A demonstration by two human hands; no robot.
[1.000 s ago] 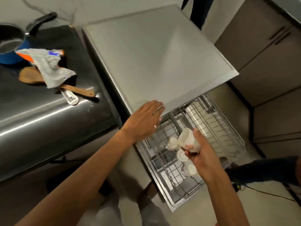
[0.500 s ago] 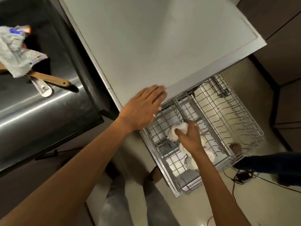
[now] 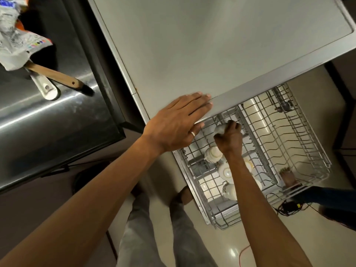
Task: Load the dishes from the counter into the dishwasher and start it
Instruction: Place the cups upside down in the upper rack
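Nearest me are my grey trousers (image 3: pixel 146 228), and both my bare arms reach out over them. Below my right forearm the pulled-out wire rack (image 3: pixel 188 182) holds three white cups in its left part: one closest to me (image 3: pixel 230 190), one in the middle (image 3: pixel 225 171) and one beyond it (image 3: pixel 212 154), just beside my wrist. My right hand (image 3: pixel 230 138) is down inside the rack, fingers curled round another white cup (image 3: pixel 219 129), which sits low among the wires near the rack's far end. My left hand (image 3: pixel 179 125) lies flat with straight fingers on the front edge of the grey dishwasher top (image 3: pixel 212 45), gripping nothing. A bare foot (image 3: pixel 288 176) shows through the wires at the right. Farther left, on the dark steel counter (image 3: pixel 48 116), lie a wooden spatula handle (image 3: pixel 55 76), a white utensil (image 3: pixel 45 86) and a crumpled wrapper (image 3: pixel 17 45).
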